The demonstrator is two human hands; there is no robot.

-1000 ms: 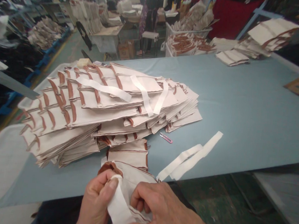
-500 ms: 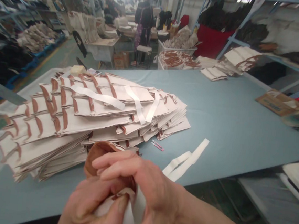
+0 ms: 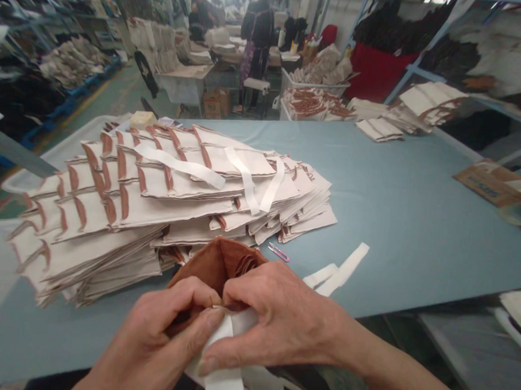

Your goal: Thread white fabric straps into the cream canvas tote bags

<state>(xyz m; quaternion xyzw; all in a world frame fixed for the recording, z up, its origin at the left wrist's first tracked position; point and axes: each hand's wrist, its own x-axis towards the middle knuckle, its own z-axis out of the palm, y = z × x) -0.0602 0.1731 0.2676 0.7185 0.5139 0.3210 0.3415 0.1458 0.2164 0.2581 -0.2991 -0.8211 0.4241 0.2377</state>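
Both hands grip one sewn fabric piece [image 3: 217, 260], brown on its open side and off-white outside, just in front of the table edge. My left hand [image 3: 155, 331] pinches its edge between thumb and bent forefinger. Close beside it, my right hand [image 3: 277, 322] is closed on the same edge, its thumb lying over a white strip [image 3: 227, 388] that hangs down the off-white side. The fingertips inside the brown opening are partly hidden. Beyond the hands lies a pink-handled thread snipper [image 3: 278, 252], with loose white strips [image 3: 345, 269] to its right.
Stacked off-white pieces with brown edging [image 3: 151, 210] cover the left of the blue-grey table [image 3: 403, 218], with white strips on top. More folded pieces [image 3: 380, 129] lie at the far edge, and a cardboard box [image 3: 498, 182] stands at the right. People are in the background.
My right hand has come down from over the left hand to the fabric edge beside it. The brown opening now shows wider, and the white strip hangs in plain view.
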